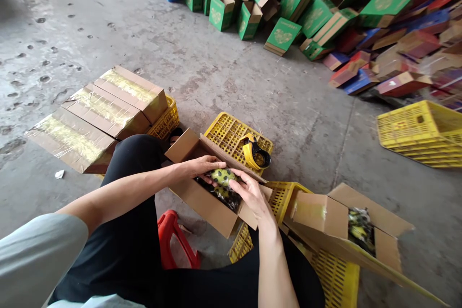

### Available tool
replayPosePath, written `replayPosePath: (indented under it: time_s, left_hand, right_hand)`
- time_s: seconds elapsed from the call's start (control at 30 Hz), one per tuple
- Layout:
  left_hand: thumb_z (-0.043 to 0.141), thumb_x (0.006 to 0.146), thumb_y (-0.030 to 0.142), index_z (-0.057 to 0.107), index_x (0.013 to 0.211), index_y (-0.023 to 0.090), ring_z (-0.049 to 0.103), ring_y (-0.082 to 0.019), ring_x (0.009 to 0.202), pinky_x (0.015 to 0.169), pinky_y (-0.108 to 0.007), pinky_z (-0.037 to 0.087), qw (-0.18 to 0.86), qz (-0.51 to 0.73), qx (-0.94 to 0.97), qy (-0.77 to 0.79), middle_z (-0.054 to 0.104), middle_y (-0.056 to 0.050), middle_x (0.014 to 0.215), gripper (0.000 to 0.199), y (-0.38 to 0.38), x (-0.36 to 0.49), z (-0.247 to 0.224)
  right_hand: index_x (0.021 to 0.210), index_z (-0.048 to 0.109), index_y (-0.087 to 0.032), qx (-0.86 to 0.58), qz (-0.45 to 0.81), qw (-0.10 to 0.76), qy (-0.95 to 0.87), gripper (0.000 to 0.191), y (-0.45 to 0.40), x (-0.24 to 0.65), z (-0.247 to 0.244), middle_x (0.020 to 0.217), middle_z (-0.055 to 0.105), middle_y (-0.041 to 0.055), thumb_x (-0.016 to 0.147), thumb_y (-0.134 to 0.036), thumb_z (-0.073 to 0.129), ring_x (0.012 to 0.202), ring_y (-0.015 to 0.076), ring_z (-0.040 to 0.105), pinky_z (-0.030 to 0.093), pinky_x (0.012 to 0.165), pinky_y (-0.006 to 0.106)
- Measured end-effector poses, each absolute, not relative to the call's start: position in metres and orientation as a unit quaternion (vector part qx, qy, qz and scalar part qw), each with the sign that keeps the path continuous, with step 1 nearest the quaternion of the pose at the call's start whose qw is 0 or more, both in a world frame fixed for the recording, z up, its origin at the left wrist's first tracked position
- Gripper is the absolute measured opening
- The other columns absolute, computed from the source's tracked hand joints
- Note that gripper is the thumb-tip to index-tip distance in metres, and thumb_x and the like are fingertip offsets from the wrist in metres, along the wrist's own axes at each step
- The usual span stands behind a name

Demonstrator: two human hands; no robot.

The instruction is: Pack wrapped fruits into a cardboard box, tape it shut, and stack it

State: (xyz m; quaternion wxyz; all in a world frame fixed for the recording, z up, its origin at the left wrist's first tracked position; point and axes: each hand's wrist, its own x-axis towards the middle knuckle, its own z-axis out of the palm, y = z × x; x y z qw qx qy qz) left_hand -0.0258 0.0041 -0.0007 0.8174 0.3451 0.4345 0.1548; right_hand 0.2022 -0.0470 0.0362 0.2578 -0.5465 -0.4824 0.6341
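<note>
A yellow-green, fruit-like bundle [223,177] with dark spots, wrapped in clear plastic, is held between my two hands above an open cardboard box [205,209]. My left hand [204,167] grips its left side, the fingers curled over the top and partly hidden under it. On the right side, the fingers and thumb of my right hand [250,193] press against the wrap. Similar plastic-wrapped bundles [225,196] lie inside the box, just below my hands. The box's flaps stand spread outward.
Behind the box, a yellow tape dispenser [254,151] sits on an upturned yellow crate [225,130]. Taped cartons [104,110] stand at left, another open box [334,216] at right. A red stool [176,240] is below. Green boxes [283,33] and stacked yellow crates [415,127] lie beyond.
</note>
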Motion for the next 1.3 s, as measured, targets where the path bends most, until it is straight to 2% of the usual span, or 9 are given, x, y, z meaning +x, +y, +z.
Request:
replayPosePath:
  time_s: [0.17, 0.23, 0.33, 0.5, 0.6, 0.73, 0.87, 1.07, 1.3]
  left_hand:
    - [0.086, 0.073, 0.064, 0.061, 0.141, 0.025, 0.075, -0.023, 0.090, 0.072, -0.030, 0.060, 0.831, 0.158, 0.354, 0.399, 0.074, -0.011, 0.123, 0.082, 0.004, -0.026, 0.005]
    - [0.092, 0.068, 0.058, 0.068, 0.133, 0.023, 0.073, -0.022, 0.097, 0.078, -0.029, 0.058, 0.827, 0.166, 0.383, 0.378, 0.073, -0.011, 0.123, 0.078, 0.005, -0.026, 0.005]
    - [0.091, 0.066, 0.062, 0.076, 0.112, 0.016, 0.072, -0.020, 0.089, 0.079, -0.028, 0.056, 0.819, 0.146, 0.416, 0.367, 0.077, -0.010, 0.104, 0.067, 0.008, -0.027, 0.002]
    - [0.069, 0.079, 0.080, 0.079, 0.098, 0.014, 0.072, -0.022, 0.078, 0.075, -0.031, 0.056, 0.768, 0.103, 0.452, 0.441, 0.076, -0.009, 0.083, 0.069, 0.014, -0.031, -0.010]
    - [0.053, 0.094, 0.073, 0.079, 0.096, 0.017, 0.070, -0.023, 0.083, 0.077, -0.029, 0.054, 0.678, 0.121, 0.524, 0.502, 0.076, -0.007, 0.086, 0.062, 0.022, -0.035, -0.017]
    - [0.069, 0.091, 0.042, 0.077, 0.098, 0.019, 0.070, -0.027, 0.099, 0.090, -0.030, 0.052, 0.485, 0.125, 0.684, 0.530, 0.076, -0.009, 0.099, 0.025, 0.030, -0.043, -0.024]
    - [0.083, 0.077, 0.031, 0.075, 0.104, 0.018, 0.069, -0.032, 0.110, 0.096, -0.033, 0.052, 0.338, -0.034, 0.774, 0.534, 0.073, -0.016, 0.114, 0.030, 0.026, -0.049, -0.028]
    - [0.070, 0.087, 0.024, 0.076, 0.090, 0.016, 0.072, -0.032, 0.105, 0.095, -0.037, 0.053, 0.299, -0.106, 0.784, 0.533, 0.076, -0.016, 0.097, 0.011, 0.021, -0.045, -0.025]
    - [0.046, 0.104, 0.034, 0.072, 0.112, 0.018, 0.074, -0.025, 0.102, 0.088, -0.031, 0.054, 0.306, -0.070, 0.793, 0.522, 0.077, -0.013, 0.110, 0.031, 0.028, -0.042, -0.005]
  right_hand:
    - [0.117, 0.076, -0.023, -0.590, 0.623, 0.273, -0.436, 0.050, -0.046, 0.203, 0.033, 0.116, 0.078, 0.0077, 0.083, -0.059, 0.073, 0.102, 0.0284, 0.074, 0.065, 0.079, 0.038]
    - [0.115, 0.077, -0.023, -0.606, 0.611, 0.283, -0.424, 0.051, -0.046, 0.204, 0.030, 0.112, 0.079, 0.0079, 0.084, -0.063, 0.070, 0.096, 0.0281, 0.075, 0.066, 0.073, 0.037]
    - [0.118, 0.075, -0.026, -0.611, 0.624, 0.277, -0.401, 0.055, -0.046, 0.205, 0.029, 0.107, 0.079, 0.0086, 0.089, -0.070, 0.061, 0.083, 0.0265, 0.077, 0.066, 0.068, 0.038]
    - [0.131, 0.067, -0.029, -0.588, 0.644, 0.242, -0.424, 0.058, -0.047, 0.201, 0.030, 0.118, 0.076, 0.0079, 0.085, -0.063, 0.073, 0.088, 0.0245, 0.077, 0.067, 0.074, 0.037]
    - [0.126, 0.069, -0.027, -0.607, 0.613, 0.247, -0.442, 0.055, -0.047, 0.201, 0.028, 0.120, 0.075, 0.0070, 0.081, -0.058, 0.077, 0.092, 0.0244, 0.076, 0.066, 0.076, 0.037]
    - [0.126, 0.070, -0.026, -0.620, 0.568, 0.266, -0.472, 0.054, -0.046, 0.206, 0.021, 0.123, 0.073, 0.0062, 0.080, -0.054, 0.078, 0.093, 0.0234, 0.074, 0.065, 0.080, 0.037]
    - [0.128, 0.069, -0.026, -0.624, 0.545, 0.269, -0.491, 0.053, -0.046, 0.210, 0.016, 0.118, 0.074, 0.0056, 0.082, -0.051, 0.076, 0.086, 0.0219, 0.073, 0.063, 0.078, 0.036]
    - [0.125, 0.071, -0.024, -0.643, 0.523, 0.275, -0.487, 0.052, -0.045, 0.207, 0.016, 0.122, 0.073, 0.0069, 0.080, -0.050, 0.076, 0.086, 0.0220, 0.072, 0.062, 0.078, 0.036]
    - [0.125, 0.070, -0.025, -0.646, 0.525, 0.272, -0.482, 0.052, -0.044, 0.207, 0.016, 0.118, 0.075, 0.0069, 0.080, -0.052, 0.075, 0.084, 0.0229, 0.073, 0.062, 0.073, 0.036]
